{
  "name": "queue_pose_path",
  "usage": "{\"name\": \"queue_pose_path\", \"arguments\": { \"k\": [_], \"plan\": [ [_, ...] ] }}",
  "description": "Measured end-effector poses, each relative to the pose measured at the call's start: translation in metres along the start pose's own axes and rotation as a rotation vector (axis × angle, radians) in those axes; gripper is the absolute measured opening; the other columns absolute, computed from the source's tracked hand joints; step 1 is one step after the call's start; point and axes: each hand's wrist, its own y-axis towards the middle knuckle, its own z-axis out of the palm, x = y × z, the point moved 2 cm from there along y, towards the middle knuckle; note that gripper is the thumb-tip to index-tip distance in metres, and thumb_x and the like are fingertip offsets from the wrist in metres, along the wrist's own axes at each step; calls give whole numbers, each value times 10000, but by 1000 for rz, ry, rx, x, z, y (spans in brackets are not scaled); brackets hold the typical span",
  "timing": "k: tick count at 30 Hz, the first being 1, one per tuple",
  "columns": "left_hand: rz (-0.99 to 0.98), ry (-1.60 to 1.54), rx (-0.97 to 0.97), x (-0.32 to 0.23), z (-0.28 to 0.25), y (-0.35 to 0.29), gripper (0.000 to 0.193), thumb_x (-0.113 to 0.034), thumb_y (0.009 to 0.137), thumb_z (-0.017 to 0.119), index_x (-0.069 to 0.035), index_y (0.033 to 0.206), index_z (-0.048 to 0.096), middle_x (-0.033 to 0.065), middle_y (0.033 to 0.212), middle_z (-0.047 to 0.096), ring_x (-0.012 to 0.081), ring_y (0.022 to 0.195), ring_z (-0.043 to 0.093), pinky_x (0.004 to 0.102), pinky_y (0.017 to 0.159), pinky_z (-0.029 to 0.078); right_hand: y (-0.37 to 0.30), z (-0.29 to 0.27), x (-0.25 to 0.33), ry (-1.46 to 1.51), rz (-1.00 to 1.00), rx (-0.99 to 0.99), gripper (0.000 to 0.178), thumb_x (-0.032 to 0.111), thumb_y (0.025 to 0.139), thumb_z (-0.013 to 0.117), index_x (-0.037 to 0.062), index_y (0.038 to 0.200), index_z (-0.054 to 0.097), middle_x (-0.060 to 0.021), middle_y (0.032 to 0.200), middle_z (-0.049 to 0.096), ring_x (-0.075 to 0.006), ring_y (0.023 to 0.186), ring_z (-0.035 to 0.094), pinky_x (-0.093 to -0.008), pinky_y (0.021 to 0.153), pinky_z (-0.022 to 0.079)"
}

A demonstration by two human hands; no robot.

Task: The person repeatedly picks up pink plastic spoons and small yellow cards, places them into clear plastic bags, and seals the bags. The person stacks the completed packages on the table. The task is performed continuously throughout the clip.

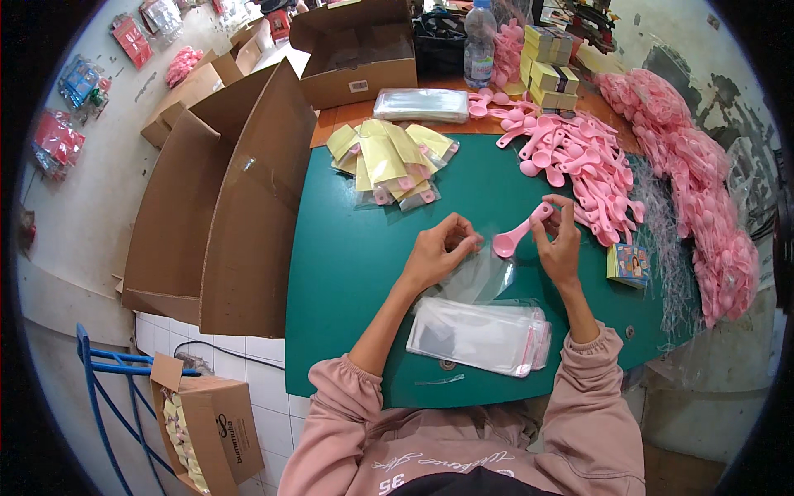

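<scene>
My left hand point(440, 250) pinches the edge of a clear plastic bag point(477, 279) above the green table. In my right hand point(559, 250), a pink measuring spoon point(509, 242) is gripped by the handle, its bowl pointing left toward the bag's upper part. Whether the bowl touches the bag I cannot tell. Just below both hands lies a stack of flat clear bags point(467, 335). Loose pink spoons point(579, 161) form a heap beyond my right hand. Filled bags with yellow cards and pink pieces point(382, 153) are piled at the far left of the table.
Large open cardboard boxes point(256, 198) stand along the left. A small stack of printed cards point(628, 264) lies right of my right hand. Bundled pink spoons point(703, 190) line the right edge. A water bottle point(480, 45) and yellow card stacks point(550, 70) stand at the back.
</scene>
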Motion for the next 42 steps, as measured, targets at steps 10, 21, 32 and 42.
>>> {"name": "queue_pose_path", "arguments": {
  "k": [10,21,32,42],
  "plan": [
    [-184,-358,96,-5,-4,1,183,-58,829,568,-6,966,458,144,897,646,145,819,627,239,670,511,-2,0,4,211,21,-216,166,66,875,500,0,1000,413,-78,753,540,-126,622,577,-221,549,470],
    [-223,-360,182,2,-3,4,264,-89,823,584,9,1058,513,118,901,645,140,830,616,244,699,512,-4,5,16,200,5,-154,190,61,861,528,15,990,396,-90,770,573,-120,598,579,-214,531,457],
    [-354,-205,432,-14,7,-6,328,-277,892,489,22,943,612,59,808,635,105,734,588,244,677,477,-10,14,17,278,58,-17,179,55,847,549,36,905,380,-55,674,573,-83,570,541,-194,506,427],
    [-199,-266,318,-18,1,1,379,-310,909,453,31,911,618,32,726,622,70,673,562,215,575,460,-12,14,16,199,-17,275,350,347,878,503,16,993,508,-71,913,560,-126,797,526,-270,680,439]
  ]
}}
